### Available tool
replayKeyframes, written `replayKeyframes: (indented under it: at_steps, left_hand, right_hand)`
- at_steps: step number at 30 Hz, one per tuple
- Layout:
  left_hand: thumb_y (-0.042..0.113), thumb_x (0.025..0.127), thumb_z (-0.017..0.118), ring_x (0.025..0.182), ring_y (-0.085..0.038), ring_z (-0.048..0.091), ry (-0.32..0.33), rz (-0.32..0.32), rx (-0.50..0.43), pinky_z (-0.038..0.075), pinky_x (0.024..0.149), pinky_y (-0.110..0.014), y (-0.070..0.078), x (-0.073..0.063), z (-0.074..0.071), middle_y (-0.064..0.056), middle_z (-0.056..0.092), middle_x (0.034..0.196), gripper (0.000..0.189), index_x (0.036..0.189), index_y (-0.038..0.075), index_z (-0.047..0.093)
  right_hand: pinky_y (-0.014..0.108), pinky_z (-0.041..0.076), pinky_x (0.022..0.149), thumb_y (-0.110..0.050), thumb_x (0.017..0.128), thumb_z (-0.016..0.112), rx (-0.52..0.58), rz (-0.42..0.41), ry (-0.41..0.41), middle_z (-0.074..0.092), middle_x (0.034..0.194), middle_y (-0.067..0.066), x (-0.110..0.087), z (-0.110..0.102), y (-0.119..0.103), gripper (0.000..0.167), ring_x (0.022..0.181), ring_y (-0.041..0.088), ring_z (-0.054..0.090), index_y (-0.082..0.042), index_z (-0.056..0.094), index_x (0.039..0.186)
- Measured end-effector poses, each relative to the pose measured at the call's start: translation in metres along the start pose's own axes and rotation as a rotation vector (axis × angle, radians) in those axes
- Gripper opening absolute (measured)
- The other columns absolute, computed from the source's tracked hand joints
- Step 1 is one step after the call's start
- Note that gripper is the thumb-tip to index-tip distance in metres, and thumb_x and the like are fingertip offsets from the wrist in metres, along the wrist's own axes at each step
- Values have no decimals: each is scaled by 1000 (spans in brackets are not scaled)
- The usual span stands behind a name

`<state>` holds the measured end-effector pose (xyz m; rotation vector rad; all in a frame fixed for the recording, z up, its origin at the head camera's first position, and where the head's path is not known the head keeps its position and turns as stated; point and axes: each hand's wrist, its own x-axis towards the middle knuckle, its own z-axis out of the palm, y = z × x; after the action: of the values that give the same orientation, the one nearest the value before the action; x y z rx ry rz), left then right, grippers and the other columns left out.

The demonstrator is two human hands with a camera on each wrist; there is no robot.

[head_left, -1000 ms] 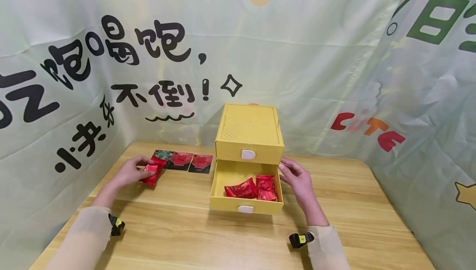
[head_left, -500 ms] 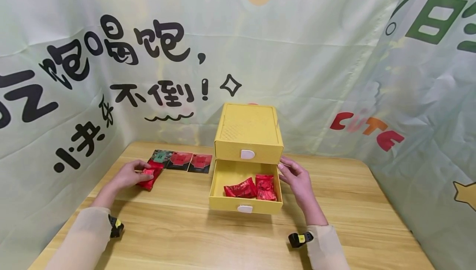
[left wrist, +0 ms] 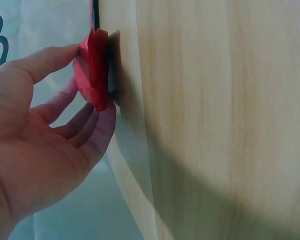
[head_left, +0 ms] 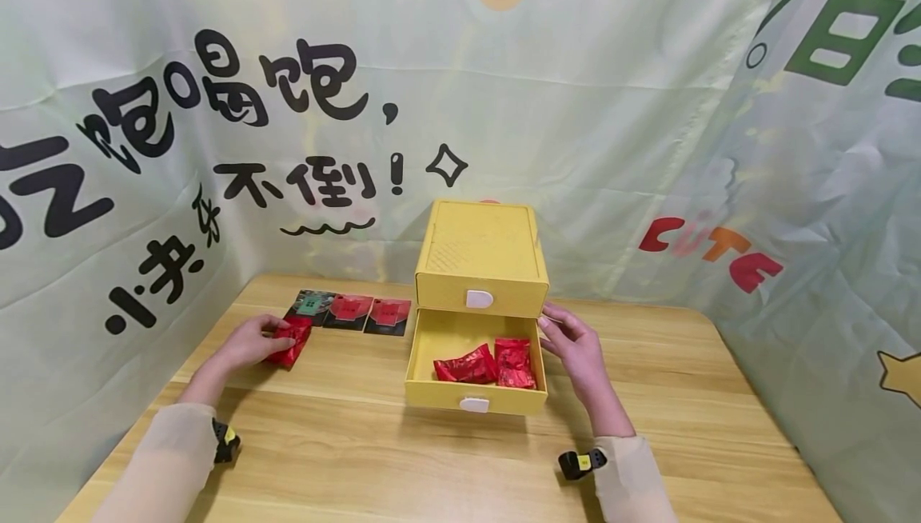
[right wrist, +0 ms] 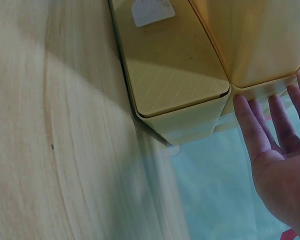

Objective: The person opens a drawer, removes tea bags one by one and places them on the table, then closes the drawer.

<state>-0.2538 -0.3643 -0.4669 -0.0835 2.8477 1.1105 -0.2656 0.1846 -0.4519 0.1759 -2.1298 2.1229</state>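
Observation:
My left hand (head_left: 248, 343) pinches a red-wrapped snack packet (head_left: 293, 345) low over the left of the table. In the left wrist view, thumb and fingers of that hand (left wrist: 45, 120) hold the packet (left wrist: 92, 70) at its edges, close to the tabletop. Extended fingers of my right hand (head_left: 579, 351) touch the right side of a yellow two-drawer box (head_left: 482, 239); the right wrist view shows the fingertips of the hand (right wrist: 282, 167) against its wall. The lower drawer (head_left: 514, 403) is pulled out, with two more red packets (head_left: 464, 365) lying inside.
Behind the left packet, a green-and-black card (head_left: 314, 303) and two red-and-black cards (head_left: 388, 315) lie in a row, left of the box. Printed cloth (head_left: 576, 147) hangs around the wooden table (head_left: 324, 459). The upper drawer (head_left: 446, 295) is closed.
My left hand has drawn its packet slightly toward me and lower, uncovering more of the green card. The right hand, box and drawer have stayed in place.

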Motion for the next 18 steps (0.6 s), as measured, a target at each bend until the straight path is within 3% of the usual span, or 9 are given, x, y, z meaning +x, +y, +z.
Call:
replayKeyframes:
  at_steps: [6, 13, 18]
  left_hand:
    - [22, 100, 67, 116, -47, 55, -20, -9, 15, 50, 98, -59, 4, -1, -1, -39, 52, 133, 51, 134, -13, 52]
    - [21, 101, 64, 117, -48, 53, -27, -17, 23, 47, 101, -63, 6, -4, -1, -39, 51, 134, 49, 133, -13, 51]
    - [21, 102, 63, 119, -49, 53, -23, -7, 25, 47, 102, -63, 5, -5, -2, -39, 52, 134, 48, 133, -14, 51]
  right_hand:
    - [29, 60, 88, -14, 103, 66, 6, 1, 3, 58, 144, 14, 0, 0, 1, 42, 110, 5, 66, 9, 60, 137]
    - [30, 61, 88, -15, 102, 68, 9, 3, 5, 63, 135, 1, 1, -1, 2, 43, 109, 6, 66, 10, 60, 137]
    - [29, 61, 88, -16, 103, 68, 8, 4, 4, 62, 138, 5, 1, 0, 1, 42, 109, 6, 66, 8, 61, 137]
